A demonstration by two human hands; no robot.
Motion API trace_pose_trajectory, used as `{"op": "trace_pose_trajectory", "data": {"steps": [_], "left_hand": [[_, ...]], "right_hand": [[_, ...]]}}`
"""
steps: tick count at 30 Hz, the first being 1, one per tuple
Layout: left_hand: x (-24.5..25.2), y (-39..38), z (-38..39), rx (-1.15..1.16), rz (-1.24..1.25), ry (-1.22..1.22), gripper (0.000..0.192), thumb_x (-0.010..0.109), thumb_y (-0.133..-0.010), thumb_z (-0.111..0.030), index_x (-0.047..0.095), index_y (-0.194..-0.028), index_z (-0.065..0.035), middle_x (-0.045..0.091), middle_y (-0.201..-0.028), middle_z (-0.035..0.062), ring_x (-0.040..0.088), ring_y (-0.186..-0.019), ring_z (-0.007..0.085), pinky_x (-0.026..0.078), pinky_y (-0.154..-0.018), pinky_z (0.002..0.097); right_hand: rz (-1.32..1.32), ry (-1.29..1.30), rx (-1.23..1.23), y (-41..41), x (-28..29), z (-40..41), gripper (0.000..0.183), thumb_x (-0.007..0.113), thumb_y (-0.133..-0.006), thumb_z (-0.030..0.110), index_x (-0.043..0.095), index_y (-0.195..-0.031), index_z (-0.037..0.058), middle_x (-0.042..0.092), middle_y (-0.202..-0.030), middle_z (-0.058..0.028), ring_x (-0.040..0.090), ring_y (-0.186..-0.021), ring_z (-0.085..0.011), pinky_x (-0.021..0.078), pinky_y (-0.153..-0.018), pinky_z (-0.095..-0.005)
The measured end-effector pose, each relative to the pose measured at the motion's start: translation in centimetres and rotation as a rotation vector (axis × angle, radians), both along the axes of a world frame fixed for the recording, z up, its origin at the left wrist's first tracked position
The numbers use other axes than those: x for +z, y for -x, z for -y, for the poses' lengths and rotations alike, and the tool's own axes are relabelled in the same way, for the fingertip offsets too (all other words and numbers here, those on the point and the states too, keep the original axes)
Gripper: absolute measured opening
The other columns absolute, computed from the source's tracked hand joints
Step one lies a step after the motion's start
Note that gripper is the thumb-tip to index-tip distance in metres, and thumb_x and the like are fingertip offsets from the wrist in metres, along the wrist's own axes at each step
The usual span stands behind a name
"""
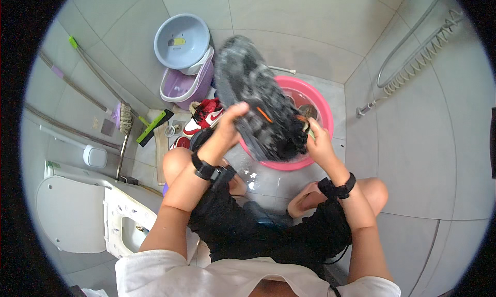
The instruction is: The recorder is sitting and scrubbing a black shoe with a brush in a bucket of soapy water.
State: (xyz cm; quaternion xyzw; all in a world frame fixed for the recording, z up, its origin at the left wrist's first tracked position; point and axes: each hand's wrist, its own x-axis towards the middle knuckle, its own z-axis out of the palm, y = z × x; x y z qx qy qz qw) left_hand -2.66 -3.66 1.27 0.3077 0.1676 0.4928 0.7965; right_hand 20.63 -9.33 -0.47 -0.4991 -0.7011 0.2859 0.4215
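A wet dark grey and black shoe with an orange stripe and whitish streaks is held up between my two hands, slightly blurred. My left hand grips its sole edge, the thumb on its side. My right hand holds the other end of the shoe, near an orange and pale green piece whose kind I cannot tell. Behind and partly under the shoe stands a pink plastic basin with liquid and a dark item in it.
Red and white sneakers lie at the left, near a green squeegee. Purple and blue basins stand by the wall. A toilet is at lower left, and a coiled hose hangs at right. The tiled floor is wet.
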Motion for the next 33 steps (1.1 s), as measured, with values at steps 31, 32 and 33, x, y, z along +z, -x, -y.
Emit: {"op": "trace_pose_trajectory", "data": {"steps": [31, 32, 33], "left_hand": [[2.3, 2.5, -2.1, 0.035, -0.165, 0.068, 0.039, 0.062, -0.076, -0.023, 0.051, -0.107, -0.0022, 0.059, -0.096, 0.0091, 0.058, -0.087, 0.0189, 0.046, -0.084, 0.0325], [3.5, 2.7, -1.9, 0.002, -0.131, 0.078, 0.039, 0.061, -0.077, -0.023, 0.051, -0.108, -0.0023, 0.059, -0.096, 0.0101, 0.059, -0.086, 0.0209, 0.047, -0.085, 0.0342], [3.2, 3.5, -2.2, -0.018, -0.134, 0.117, 0.044, 0.061, -0.077, -0.024, 0.049, -0.113, -0.0023, 0.058, -0.103, 0.0117, 0.059, -0.089, 0.0231, 0.047, -0.086, 0.0356]], "right_hand": [[0.171, 0.073, 0.079, -0.8, -0.3, -1.4, 0.033, 0.046, -0.089, 0.03, 0.047, -0.08, -0.0017, 0.046, -0.058, -0.0193, 0.049, -0.052, -0.0307, 0.0379, -0.051, -0.0367], [0.238, 0.087, 0.088, -1.3, -0.7, -1.4, 0.034, 0.047, -0.088, 0.032, 0.047, -0.08, -0.0017, 0.047, -0.058, -0.0192, 0.05, -0.052, -0.0309, 0.0382, -0.051, -0.0376], [0.231, 0.086, 0.092, -0.8, -0.5, -1.5, 0.034, 0.047, -0.088, 0.032, 0.047, -0.08, -0.0017, 0.047, -0.058, -0.0192, 0.05, -0.052, -0.0309, 0.0382, -0.051, -0.0376]]}}
